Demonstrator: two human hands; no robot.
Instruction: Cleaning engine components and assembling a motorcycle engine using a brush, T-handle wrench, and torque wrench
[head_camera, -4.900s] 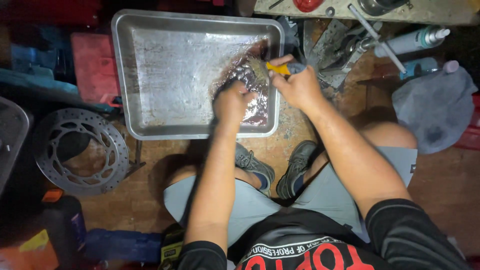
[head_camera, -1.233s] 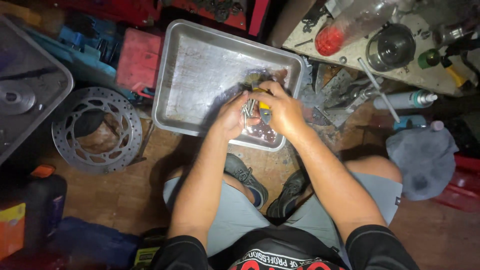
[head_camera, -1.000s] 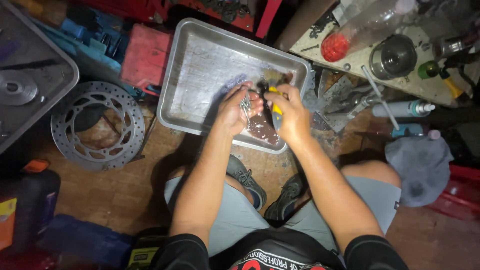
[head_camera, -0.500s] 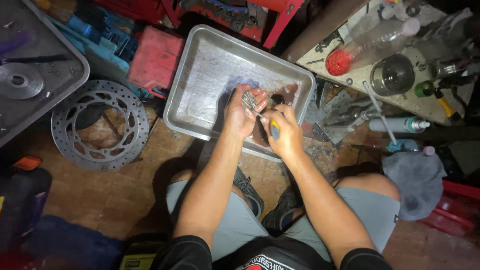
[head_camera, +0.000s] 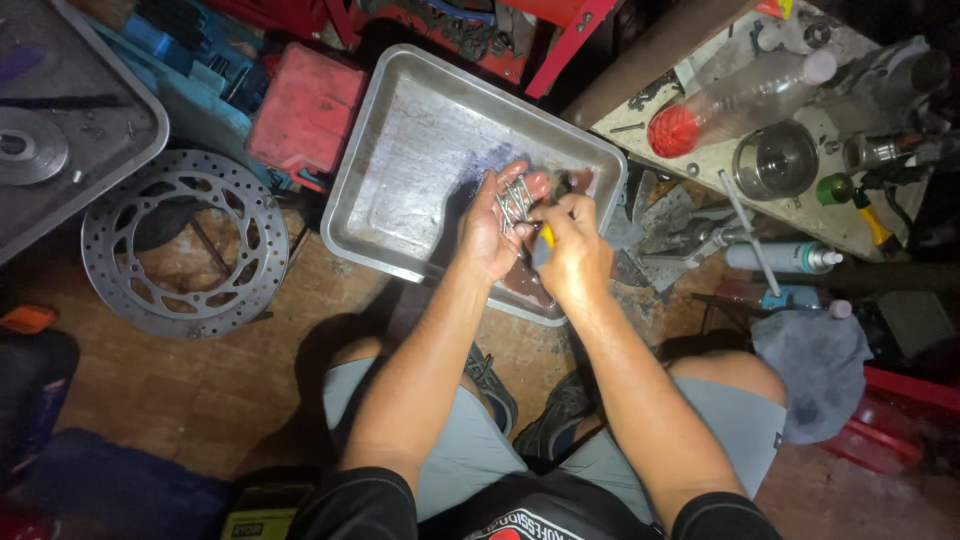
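Head view: left hand (head_camera: 492, 228) grips a bundle of metal bolts (head_camera: 515, 200) over the steel tray (head_camera: 400, 170), their long axis running toward 1 o'clock. Right hand (head_camera: 572, 250), touching at 4 o'clock, is closed on a yellow-handled brush (head_camera: 547, 236), its tip hidden.

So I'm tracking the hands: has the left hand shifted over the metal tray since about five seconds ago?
Yes. The left hand, holding small metal parts, has lifted from the metal tray floor near its front edge and now sits toward its far right corner.

Dull scratched metal tray (head_camera: 400, 160), shiny steel bolts (head_camera: 513, 200), worn wooden floor (head_camera: 200, 390)
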